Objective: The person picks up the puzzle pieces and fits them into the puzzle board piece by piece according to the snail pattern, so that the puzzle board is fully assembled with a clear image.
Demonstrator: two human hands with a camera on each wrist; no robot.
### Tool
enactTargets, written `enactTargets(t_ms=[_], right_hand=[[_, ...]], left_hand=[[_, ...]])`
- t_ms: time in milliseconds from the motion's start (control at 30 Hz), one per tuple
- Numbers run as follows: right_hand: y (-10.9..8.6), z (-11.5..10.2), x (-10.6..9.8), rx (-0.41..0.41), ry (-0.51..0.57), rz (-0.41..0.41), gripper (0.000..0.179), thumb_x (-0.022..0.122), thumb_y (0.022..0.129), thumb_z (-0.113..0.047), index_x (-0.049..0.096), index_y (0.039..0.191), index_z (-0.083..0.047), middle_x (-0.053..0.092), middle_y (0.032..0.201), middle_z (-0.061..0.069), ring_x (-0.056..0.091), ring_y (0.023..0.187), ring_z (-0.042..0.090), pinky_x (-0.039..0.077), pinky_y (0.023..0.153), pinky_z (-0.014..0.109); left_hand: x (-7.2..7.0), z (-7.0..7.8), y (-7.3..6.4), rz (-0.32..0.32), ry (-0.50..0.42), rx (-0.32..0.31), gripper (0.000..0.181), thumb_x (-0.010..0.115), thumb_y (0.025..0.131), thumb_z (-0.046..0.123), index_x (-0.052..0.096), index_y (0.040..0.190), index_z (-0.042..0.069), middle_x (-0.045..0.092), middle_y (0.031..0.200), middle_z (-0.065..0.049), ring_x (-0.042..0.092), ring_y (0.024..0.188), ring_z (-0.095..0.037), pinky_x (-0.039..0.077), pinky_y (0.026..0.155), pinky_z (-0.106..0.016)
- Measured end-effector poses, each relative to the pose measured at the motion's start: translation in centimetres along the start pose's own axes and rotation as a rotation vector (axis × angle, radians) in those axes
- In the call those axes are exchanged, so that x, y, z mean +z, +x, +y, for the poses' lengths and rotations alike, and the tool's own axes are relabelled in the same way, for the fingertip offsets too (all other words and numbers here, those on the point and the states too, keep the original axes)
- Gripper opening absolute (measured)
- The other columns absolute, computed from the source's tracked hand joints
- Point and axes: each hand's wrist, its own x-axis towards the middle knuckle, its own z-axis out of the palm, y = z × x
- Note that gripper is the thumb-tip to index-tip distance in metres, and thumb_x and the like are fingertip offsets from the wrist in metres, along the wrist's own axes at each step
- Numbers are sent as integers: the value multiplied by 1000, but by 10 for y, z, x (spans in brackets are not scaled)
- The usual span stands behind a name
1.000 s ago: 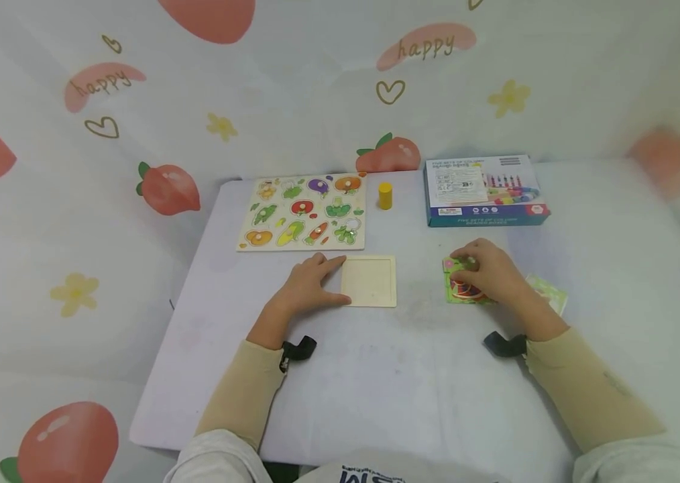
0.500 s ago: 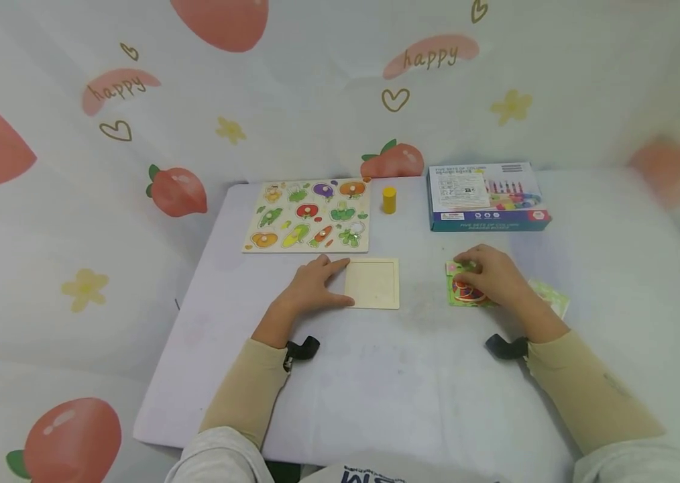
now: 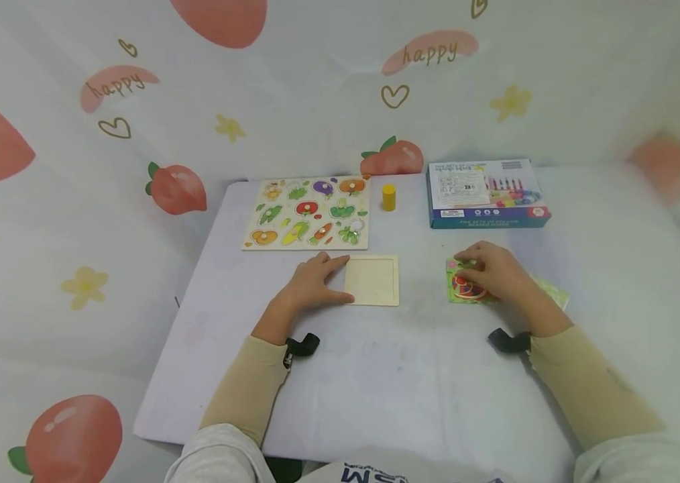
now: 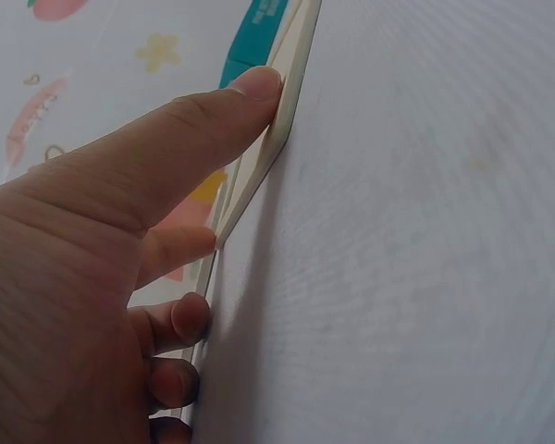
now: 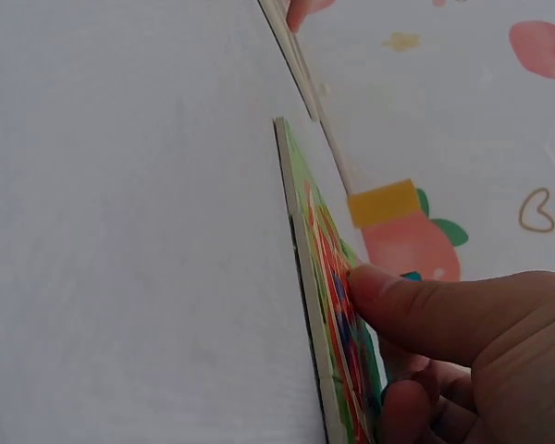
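Observation:
A shallow square wooden puzzle tray [image 3: 371,280] lies in the middle of the table. My left hand [image 3: 310,282] rests at its left side, thumb and index finger spread along the edge. In the left wrist view, the left thumb [image 4: 213,116] lies on the tray's rim. To the right is a small square jigsaw puzzle [image 3: 467,292] with a green border and a red and blue picture. My right hand [image 3: 493,272] pinches at its upper part, curled fingers covering its right side. In the right wrist view, the right thumb [image 5: 416,301] sits on the puzzle's printed face.
A pale green card [image 3: 551,293] lies partly under my right wrist. Behind stand a vegetable peg board [image 3: 310,215], a yellow cylinder [image 3: 389,198] and a blue and white box [image 3: 487,194]. A fruit-printed cloth [image 3: 292,87] hangs behind the table.
The head view has shifted slightly. My right wrist has edged a little to the right, covering more of the pale card. My left hand keeps its place at the tray.

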Motion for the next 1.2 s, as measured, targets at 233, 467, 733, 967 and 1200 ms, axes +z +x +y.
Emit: enactTargets(t_ms=[233, 467, 733, 967, 1200], right_hand=[[-1, 5, -9, 44, 51, -27, 44, 73, 98, -29, 67, 135, -7, 60, 114, 11, 53, 94, 28, 50, 73, 35], [-13, -8, -28, 4, 59, -12, 44, 71, 99, -29, 65, 136, -6, 59, 123, 14, 55, 100, 29, 50, 79, 38], [-32, -21, -50, -194, -54, 120, 33, 69, 100, -15, 69, 130, -2, 59, 119, 16, 54, 95, 29, 46, 81, 46], [-49, -29, -70, -268, -123, 269, 30, 72, 96, -6, 71, 125, -1, 60, 118, 14, 52, 90, 26, 41, 76, 37], [-61, -46, -82, -384, -124, 407, 31, 76, 88, 5, 73, 120, 1, 62, 110, 12, 45, 86, 15, 36, 72, 27]], left_hand=[[-1, 1, 1, 0, 3, -6, 95, 82, 78, 61, 43, 158, 27, 49, 112, -3, 43, 92, -23, 36, 79, -36], [-1, 1, -1, 10, 10, 12, 95, 82, 79, 61, 43, 158, 27, 49, 111, -3, 43, 91, -22, 36, 79, -36], [0, 0, -2, 10, 8, 14, 95, 83, 78, 61, 45, 158, 26, 48, 109, -3, 43, 91, -21, 35, 79, -36], [1, 0, -2, 3, -1, 8, 95, 82, 78, 62, 44, 158, 26, 47, 107, -2, 43, 91, -20, 35, 79, -36], [2, 0, -4, 19, 0, 0, 95, 83, 77, 62, 44, 158, 27, 47, 106, -1, 42, 90, -21, 36, 77, -35]])
